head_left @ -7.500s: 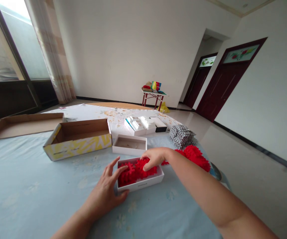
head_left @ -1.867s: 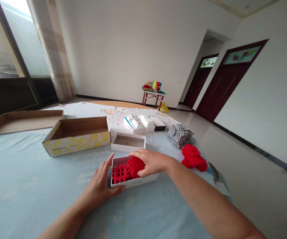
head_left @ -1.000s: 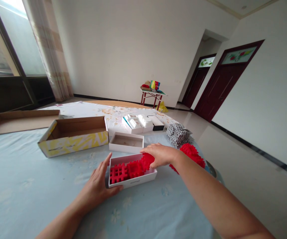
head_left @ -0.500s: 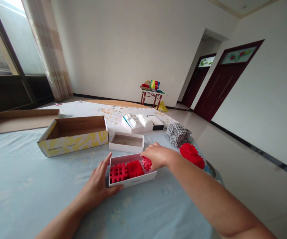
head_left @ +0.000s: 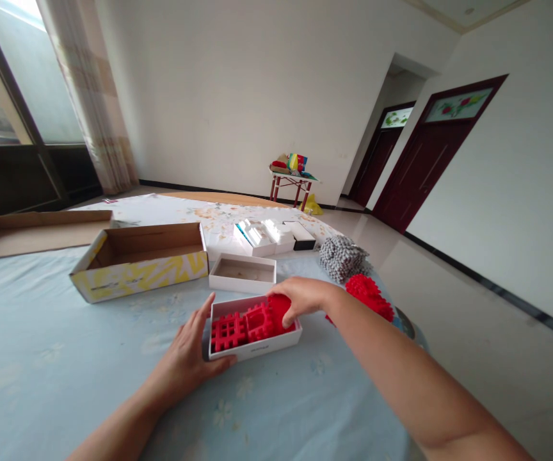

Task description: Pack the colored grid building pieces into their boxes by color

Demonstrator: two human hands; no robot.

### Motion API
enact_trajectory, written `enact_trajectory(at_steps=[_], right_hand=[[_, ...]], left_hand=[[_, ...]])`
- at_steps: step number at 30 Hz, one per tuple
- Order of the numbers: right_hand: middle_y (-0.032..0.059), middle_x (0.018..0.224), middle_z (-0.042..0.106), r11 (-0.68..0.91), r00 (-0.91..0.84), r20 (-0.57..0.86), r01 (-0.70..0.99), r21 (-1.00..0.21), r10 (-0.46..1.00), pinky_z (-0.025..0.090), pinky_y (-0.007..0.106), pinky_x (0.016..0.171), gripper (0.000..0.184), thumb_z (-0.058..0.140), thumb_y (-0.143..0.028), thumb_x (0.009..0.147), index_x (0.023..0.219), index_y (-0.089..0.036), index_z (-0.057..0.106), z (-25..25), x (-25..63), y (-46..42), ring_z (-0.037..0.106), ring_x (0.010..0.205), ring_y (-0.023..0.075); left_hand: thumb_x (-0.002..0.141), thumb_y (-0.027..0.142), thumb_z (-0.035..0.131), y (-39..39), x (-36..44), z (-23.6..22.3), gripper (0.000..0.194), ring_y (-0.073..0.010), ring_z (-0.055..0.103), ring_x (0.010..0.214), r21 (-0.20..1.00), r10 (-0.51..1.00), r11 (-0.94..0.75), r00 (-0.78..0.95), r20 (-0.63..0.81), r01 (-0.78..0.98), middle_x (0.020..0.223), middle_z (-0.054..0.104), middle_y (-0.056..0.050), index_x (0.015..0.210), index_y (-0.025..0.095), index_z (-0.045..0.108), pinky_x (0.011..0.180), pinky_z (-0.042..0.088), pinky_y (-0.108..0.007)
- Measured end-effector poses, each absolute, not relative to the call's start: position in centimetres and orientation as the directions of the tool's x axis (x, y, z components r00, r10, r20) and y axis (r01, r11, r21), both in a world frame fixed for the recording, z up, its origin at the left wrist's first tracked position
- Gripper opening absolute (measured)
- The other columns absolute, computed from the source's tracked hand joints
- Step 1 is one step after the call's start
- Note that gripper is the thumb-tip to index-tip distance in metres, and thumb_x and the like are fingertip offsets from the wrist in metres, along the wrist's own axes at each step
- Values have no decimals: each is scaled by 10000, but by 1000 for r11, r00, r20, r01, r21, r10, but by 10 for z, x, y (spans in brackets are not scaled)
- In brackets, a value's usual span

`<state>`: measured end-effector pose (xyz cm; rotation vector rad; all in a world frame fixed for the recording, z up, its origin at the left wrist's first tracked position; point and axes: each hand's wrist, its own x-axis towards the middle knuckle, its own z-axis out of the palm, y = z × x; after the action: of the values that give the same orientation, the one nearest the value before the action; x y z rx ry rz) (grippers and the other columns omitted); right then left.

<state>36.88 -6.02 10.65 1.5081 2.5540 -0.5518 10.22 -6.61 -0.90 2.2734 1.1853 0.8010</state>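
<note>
The left hand (head_left: 185,365) is spread, with its thumb and fingers pressed to the left end of a white tray (head_left: 255,346), which sits on a blue floral cloth (head_left: 65,365). The right hand (head_left: 305,299) is curled over a red piece (head_left: 279,310), at the right end of the tray and tilted against its neighbour. Two more red grid blocks (head_left: 228,333) lie in the tray, side by side at the left end. Just right of the right hand is a red pile (head_left: 370,298), with a grey pile (head_left: 342,258) just beyond it. Farther from the hands, a white box (head_left: 242,274) holds nothing visible but a tan base. To its left is an open cardboard box (head_left: 139,262) with a yellow pattern, and a flat cardboard lid (head_left: 31,234) lies at the far left. Farther on are white boxes (head_left: 257,238) and a black box (head_left: 300,235). A small red-legged table (head_left: 289,187) stands by the far wall, with bags on it.
</note>
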Motion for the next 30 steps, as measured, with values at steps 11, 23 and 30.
enact_trajectory(at_steps=[11, 23, 30], right_hand=[[54, 1079, 611, 394, -452, -283, 887, -239, 846, 409, 275, 781, 665, 739, -391, 544, 1156, -223, 541, 109, 367, -67, 556, 966, 230], [78, 1042, 632, 435, -485, -258, 871, -228, 836, 370, 360, 854, 487, 645, -424, 668, 1100, -205, 597, 100, 370, -63, 537, 970, 244], [42, 965, 660, 460, -493, -223, 869, -184, 841, 317, 381, 887, 295, 621, -268, 713, 1005, -238, 648, 102, 367, -60, 512, 997, 230]], left_hand=[[694, 464, 622, -67, 102, -7, 961, -325, 400, 1196, 622, 842, -521, 471, 262, 585, 1287, 392, -107, 1405, 306, -6, 962, 350, -500], [695, 451, 628, -67, 102, -6, 950, -320, 404, 1194, 622, 840, -527, 468, 275, 580, 1297, 390, -110, 1408, 293, 20, 965, 351, -498], [694, 471, 620, -67, 101, -7, 957, -305, 399, 1199, 613, 842, -524, 471, 264, 592, 1302, 383, -101, 1405, 295, 3, 971, 352, -477]])
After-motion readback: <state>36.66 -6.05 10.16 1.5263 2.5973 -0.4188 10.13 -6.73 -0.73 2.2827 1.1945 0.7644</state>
